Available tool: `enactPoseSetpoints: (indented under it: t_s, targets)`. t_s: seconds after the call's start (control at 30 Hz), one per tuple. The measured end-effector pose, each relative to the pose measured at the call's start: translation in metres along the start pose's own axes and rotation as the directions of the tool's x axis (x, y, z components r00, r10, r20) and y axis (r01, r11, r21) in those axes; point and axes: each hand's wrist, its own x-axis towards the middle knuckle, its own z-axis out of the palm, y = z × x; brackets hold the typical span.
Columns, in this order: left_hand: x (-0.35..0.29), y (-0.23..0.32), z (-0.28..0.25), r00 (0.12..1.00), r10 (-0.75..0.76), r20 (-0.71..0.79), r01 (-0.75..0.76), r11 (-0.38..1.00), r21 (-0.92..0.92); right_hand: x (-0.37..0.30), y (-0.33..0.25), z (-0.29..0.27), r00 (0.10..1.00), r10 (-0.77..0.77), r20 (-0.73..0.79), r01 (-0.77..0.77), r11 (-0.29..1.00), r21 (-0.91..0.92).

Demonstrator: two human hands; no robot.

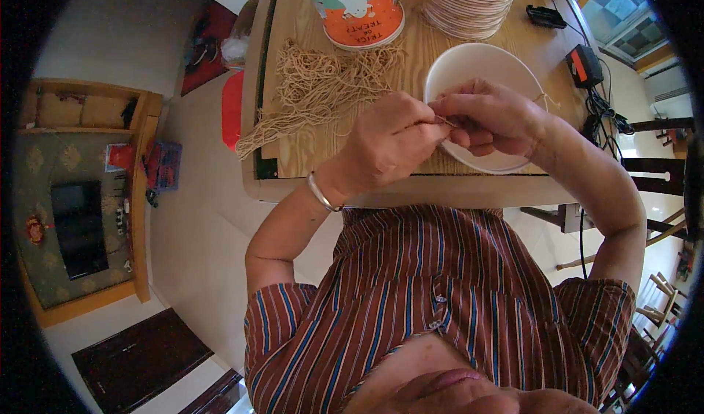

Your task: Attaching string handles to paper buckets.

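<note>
My left hand (389, 139) and right hand (488, 117) pinch a thin string (446, 123), hiding part of the white tub (506, 66) below. Past my left hand lie tangled cords (330, 80), then an orange tub (361, 22); past my right, a round stack (471, 5).

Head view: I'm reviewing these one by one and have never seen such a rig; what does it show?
There's no machine: a person works bare-handed, seen from a head-worn fisheye camera looking down, so straight edges bend near the rim. On the wooden table are a heap of tan cords, an orange-and-teal round container, a stack of round pale pieces and, at right, black cables. The left hand and right hand meet at the left side of a white bucket, apparently pinching a thin cord.
</note>
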Motion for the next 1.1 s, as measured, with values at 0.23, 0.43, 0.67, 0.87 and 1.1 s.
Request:
enactPoseSetpoints:
  t_s: [0.23, 0.43, 0.67, 0.87, 1.1]
  targets:
    - [-0.009, 0.004, 0.001, 0.887, -0.461, 0.021, 0.418, 0.783, -0.461, 0.0, 0.001, 0.002, 0.998, -0.054, -0.043, 0.054, 0.998, -0.016]
    - [-0.019, 0.015, 0.007, 0.599, -0.757, 0.262, 0.62, 0.231, -0.75, -0.001, -0.001, 0.009, 0.995, -0.041, -0.094, 0.04, 0.999, -0.012]
    - [-0.027, 0.009, 0.004, 0.468, -0.88, 0.084, 0.369, 0.108, -0.923, -0.001, 0.004, 0.006, 0.992, -0.042, -0.12, 0.044, 0.999, 0.02]
    - [-0.032, 0.026, 0.003, 0.464, -0.881, 0.096, 0.75, 0.333, -0.572, 0.0, 0.003, 0.008, 0.993, -0.043, -0.113, 0.044, 0.999, 0.013]
    - [-0.014, 0.036, 0.017, 0.645, -0.762, 0.06, 0.753, 0.621, -0.219, 0.0, 0.007, 0.007, 0.99, -0.058, -0.127, 0.056, 0.998, -0.018]
